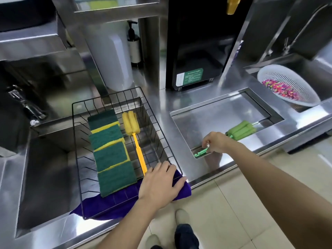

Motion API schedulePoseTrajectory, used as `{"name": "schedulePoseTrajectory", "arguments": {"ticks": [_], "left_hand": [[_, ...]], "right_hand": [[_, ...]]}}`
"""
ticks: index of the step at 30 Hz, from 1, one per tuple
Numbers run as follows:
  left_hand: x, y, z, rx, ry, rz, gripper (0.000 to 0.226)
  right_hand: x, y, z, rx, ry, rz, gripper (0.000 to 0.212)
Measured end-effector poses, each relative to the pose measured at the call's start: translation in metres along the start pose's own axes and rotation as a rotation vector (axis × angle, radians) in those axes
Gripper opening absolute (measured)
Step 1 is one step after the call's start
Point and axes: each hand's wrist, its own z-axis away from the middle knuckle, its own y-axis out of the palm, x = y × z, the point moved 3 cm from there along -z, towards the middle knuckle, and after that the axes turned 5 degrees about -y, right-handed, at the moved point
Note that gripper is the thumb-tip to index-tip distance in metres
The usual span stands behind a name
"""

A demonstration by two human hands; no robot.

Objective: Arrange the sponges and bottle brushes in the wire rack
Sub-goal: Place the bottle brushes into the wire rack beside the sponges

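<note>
A black wire rack (pixel 77 133) sits over the left sink on a purple cloth (pixel 181 192). Inside it, several green-and-yellow sponges (pixel 109 153) lie in an overlapping row, and a yellow bottle brush (pixel 133 139) lies beside them on the right. My left hand (pixel 159 186) rests flat on the rack's near right corner, over the yellow handle's end. A green bottle brush (pixel 241 131) lies in the recessed steel tray (pixel 215 112) to the right. My right hand (pixel 216 142) has its fingers pinched around this brush's green handle (pixel 200 153).
A deep steel sink (pixel 45 177) lies under and left of the rack. A white colander (pixel 291 85) with coloured bits leans in the far right sink. A black machine (pixel 194 42), a white container (pixel 111 56) and a pump bottle (pixel 133 44) stand behind.
</note>
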Motion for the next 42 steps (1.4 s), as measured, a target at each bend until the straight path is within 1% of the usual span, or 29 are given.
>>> {"name": "schedulePoseTrajectory", "arguments": {"ticks": [3,6,10,12,16,20,22,23,26,28,31,33,35,36,38,40,42], "left_hand": [[0.0,0.001,0.001,0.005,-0.005,0.005,0.049],[0.0,0.0,0.001,-0.013,-0.004,0.008,0.051],[-0.001,-0.001,0.002,-0.05,-0.001,0.011,0.067],[-0.001,0.0,0.002,-0.06,-0.005,0.007,0.07],[-0.001,0.002,0.0,-0.072,-0.019,-0.001,0.072],[-0.002,0.003,0.001,-0.075,-0.025,-0.014,0.074],[-0.002,0.002,0.001,-0.077,-0.027,-0.013,0.074],[-0.002,0.002,0.001,-0.077,-0.027,-0.011,0.074],[-0.001,0.001,0.001,-0.064,-0.032,0.012,0.072],[0.0,0.0,0.002,-0.053,-0.035,0.047,0.069],[0.002,-0.003,0.002,-0.028,-0.035,0.115,0.067],[0.003,-0.004,0.002,-0.025,-0.028,0.148,0.066],[0.004,-0.005,0.002,-0.043,-0.029,0.179,0.064],[0.004,-0.006,0.002,-0.057,-0.035,0.197,0.062],[0.005,-0.006,0.003,-0.088,-0.047,0.207,0.062],[0.005,-0.006,0.002,-0.115,-0.056,0.188,0.062],[0.004,-0.006,0.003,-0.164,-0.054,0.174,0.056]], "right_hand": [[0.003,0.001,-0.005,0.034,0.023,0.055,0.025],[0.009,0.009,-0.006,0.033,0.068,0.156,0.033],[0.01,0.012,-0.006,0.034,0.056,0.232,0.031],[0.01,0.003,-0.006,0.006,0.034,0.26,0.027],[0.024,-0.042,-0.001,-0.189,-0.006,0.364,0.03],[0.047,-0.097,0.011,-0.484,-0.034,0.356,0.025],[0.058,-0.117,0.017,-0.602,-0.048,0.269,0.024],[0.064,-0.125,0.02,-0.656,-0.075,0.187,0.021],[0.085,-0.136,0.023,-0.741,-0.23,-0.156,0.017],[0.099,-0.132,0.02,-0.722,-0.307,-0.398,0.013],[0.119,-0.116,0.012,-0.599,-0.378,-0.705,0.013],[0.134,-0.104,0.011,-0.533,-0.42,-0.825,0.018],[0.147,-0.093,0.012,-0.548,-0.457,-0.867,0.018],[0.154,-0.089,0.014,-0.579,-0.479,-0.828,0.017],[0.167,-0.08,0.017,-0.657,-0.53,-0.628,0.016],[0.179,-0.065,0.017,-0.731,-0.609,-0.358,0.024],[0.187,-0.046,0.015,-0.8,-0.684,-0.026,0.03]]}}
